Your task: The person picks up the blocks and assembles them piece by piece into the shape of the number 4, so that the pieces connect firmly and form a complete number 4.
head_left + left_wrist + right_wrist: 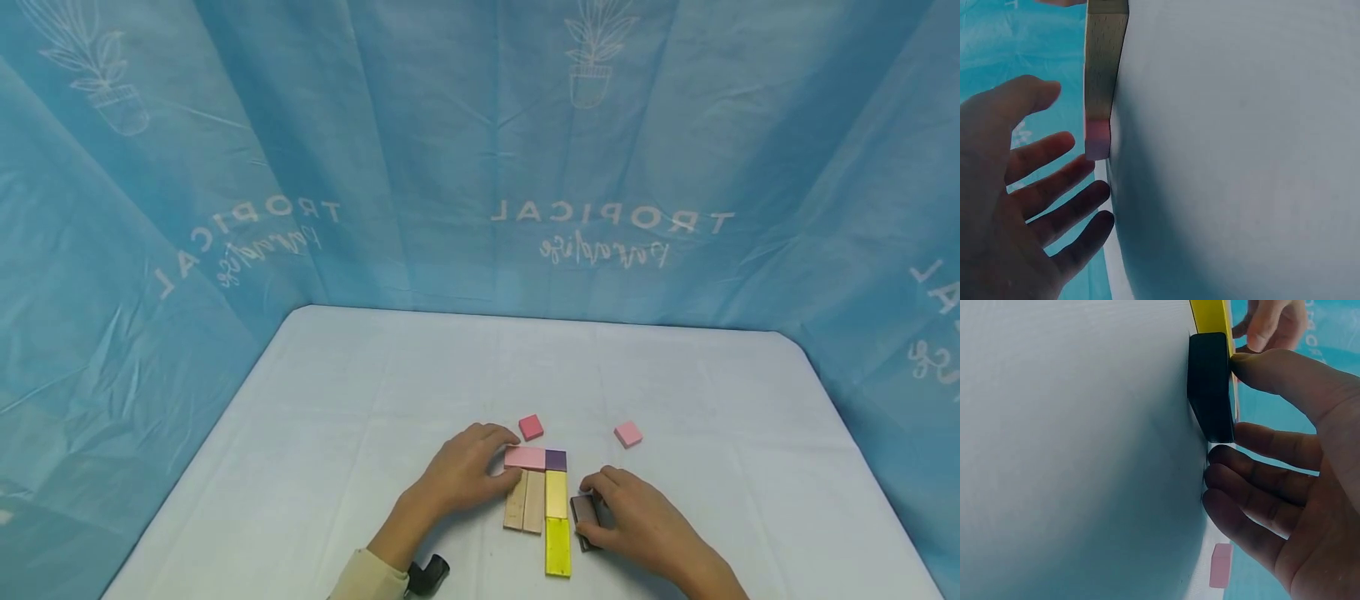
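Observation:
Flat blocks lie edge to edge on the white table: a pink block (528, 457), a small purple block (556, 461), two plain wooden blocks (534, 504), a pale yellow block (557, 496) and a bright yellow block (557, 550). My left hand (465, 471) is at their left side, fingers spread and loosely bent beside the pink block's end, thumb near the wooden blocks. On the right, my right hand (637, 517) pinches a dark block (1209, 381) lengthwise, thumb at its near end and index finger at its far end. That block stands just right of the yellow ones.
Behind the group sit a red-pink square block (531, 427) and, farther right, a light pink square block (627, 433). A black object (429, 577) is beside my left sleeve. Blue printed curtains (450, 167) hang around the table (375, 375).

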The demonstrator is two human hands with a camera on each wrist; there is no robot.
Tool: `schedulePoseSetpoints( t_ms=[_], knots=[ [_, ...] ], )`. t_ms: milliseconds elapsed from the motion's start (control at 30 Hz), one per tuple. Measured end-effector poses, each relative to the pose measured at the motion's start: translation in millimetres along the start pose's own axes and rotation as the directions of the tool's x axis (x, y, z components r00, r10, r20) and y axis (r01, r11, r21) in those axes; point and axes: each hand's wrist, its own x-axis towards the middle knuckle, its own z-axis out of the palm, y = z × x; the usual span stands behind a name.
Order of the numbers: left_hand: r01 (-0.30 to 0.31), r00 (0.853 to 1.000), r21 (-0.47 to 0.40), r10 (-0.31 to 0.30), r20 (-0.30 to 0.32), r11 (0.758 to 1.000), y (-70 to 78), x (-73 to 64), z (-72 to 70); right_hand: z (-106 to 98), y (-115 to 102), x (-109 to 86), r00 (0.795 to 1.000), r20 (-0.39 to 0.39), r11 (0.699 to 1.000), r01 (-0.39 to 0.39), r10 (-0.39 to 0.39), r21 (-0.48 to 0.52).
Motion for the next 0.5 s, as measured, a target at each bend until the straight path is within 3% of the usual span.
schedulePoseSetpoints(
  t_ms=[133,500],
  knots=[
    [-0.02,1.0,0.034,0.02,0.006,0.999,4.9,-0.8,0.0,-0.2,0.2,-0.6,1.0,-0.009,1.0,0.014,-0.014,0.005],
    [-0.13,0.991,0.02,0.13,0.009,0.991,11.4,-0.3,4.6,0.4,1.3,-1.6,0.999,-0.023,1.0,0.027,-0.027,0.008]
  ],
)
